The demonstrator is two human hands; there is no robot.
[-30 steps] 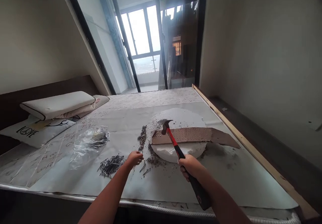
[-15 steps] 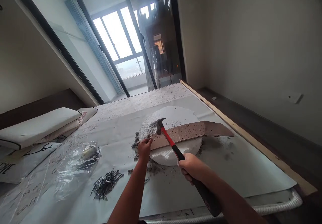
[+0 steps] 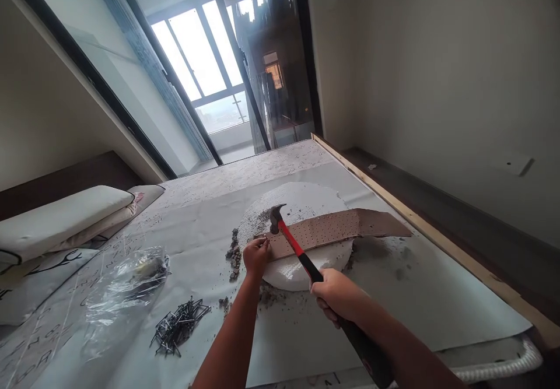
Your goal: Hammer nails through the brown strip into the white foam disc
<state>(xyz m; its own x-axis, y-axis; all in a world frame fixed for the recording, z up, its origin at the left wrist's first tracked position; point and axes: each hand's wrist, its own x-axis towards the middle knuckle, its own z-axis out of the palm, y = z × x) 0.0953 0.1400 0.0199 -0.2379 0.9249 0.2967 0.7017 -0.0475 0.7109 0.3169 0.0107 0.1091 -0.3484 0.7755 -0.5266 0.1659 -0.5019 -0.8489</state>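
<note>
My right hand [image 3: 339, 298] grips a hammer [image 3: 294, 248] with a red and black handle; its head hovers over the left end of a brown perforated strip [image 3: 332, 228]. The strip lies across a white round foam block [image 3: 301, 234]. My left hand [image 3: 257, 255] is pinched at the strip's left end, holding what looks like a nail upright, too small to be sure. Grey crumbled debris [image 3: 234, 255] lies around the block's left side.
A pile of dark nails [image 3: 177, 330] lies on the paper-covered bed [image 3: 210, 225] to the left, beside a clear plastic bag [image 3: 126, 287]. Pillows [image 3: 61, 220] sit at far left. A wooden edge [image 3: 437, 234] borders the right side, a glass partition behind.
My left hand moved from the loose nails near the front up to the strip's left end and pinched there. The hammer stayed raised over the strip. The view shifted left and tilted.
</note>
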